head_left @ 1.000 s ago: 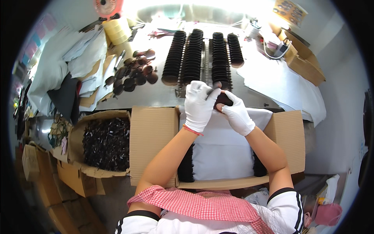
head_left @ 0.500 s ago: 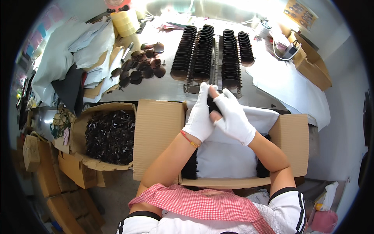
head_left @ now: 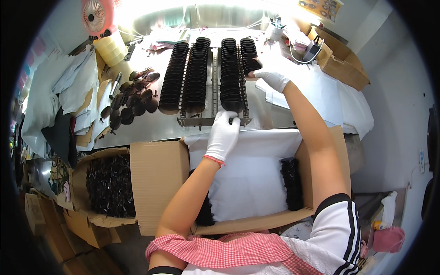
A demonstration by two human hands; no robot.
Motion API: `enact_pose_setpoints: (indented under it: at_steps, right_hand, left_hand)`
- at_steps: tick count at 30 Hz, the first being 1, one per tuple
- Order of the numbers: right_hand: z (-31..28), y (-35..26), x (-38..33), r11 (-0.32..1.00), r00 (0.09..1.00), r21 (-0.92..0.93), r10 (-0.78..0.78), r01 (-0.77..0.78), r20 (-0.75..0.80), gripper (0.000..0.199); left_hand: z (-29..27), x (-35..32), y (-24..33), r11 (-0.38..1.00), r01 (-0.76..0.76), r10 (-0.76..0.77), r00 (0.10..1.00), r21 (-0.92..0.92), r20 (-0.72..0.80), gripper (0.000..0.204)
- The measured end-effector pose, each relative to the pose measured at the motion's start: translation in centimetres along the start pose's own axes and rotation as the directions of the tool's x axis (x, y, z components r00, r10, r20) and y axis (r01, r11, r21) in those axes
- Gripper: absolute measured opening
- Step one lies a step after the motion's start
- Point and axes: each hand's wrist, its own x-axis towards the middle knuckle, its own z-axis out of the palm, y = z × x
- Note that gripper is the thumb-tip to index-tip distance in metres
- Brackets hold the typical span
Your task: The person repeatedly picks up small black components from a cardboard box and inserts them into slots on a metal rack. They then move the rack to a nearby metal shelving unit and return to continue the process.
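Observation:
A metal rack (head_left: 197,121) stands on the bench, holding long rows of dark round lenses (head_left: 198,73). My left hand (head_left: 223,135), in a white glove with bare fingertips, is closed at the rack's front bar, just under the front lens of the third row. What lies beneath its fingers is partly hidden. My right hand (head_left: 274,75), gloved the same way, reaches to the short rightmost row (head_left: 249,55), thumb and finger closed at its front lenses. Below the rack, an open carton (head_left: 160,183) holds white sheeting (head_left: 247,178) with black stacks (head_left: 290,183) at its sides.
Loose tinted lenses (head_left: 133,98) lie left of the rack. A carton of small dark parts (head_left: 110,185) sits at the left. Paper sheets (head_left: 339,101) spread at the right, beside a cardboard box (head_left: 343,64). A pink fan (head_left: 97,18) stands at the back left.
My hands, close together above the carton before, have parted. The right has reached up and right to the short row; the left has settled at the rack's front. The view has shifted rightward.

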Motion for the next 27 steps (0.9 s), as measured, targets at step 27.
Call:
enact_pose_setpoints:
  at_steps: [27]
  right_hand:
    - [7.2, -9.1, -11.3, 0.982, 0.974, -0.117, -0.167, 0.15, -0.151, 0.041]
  left_hand:
    - [-1.5, -2.0, 4.4, 0.095, 0.306, -0.219, 0.935, -0.947, 0.28, 0.047]
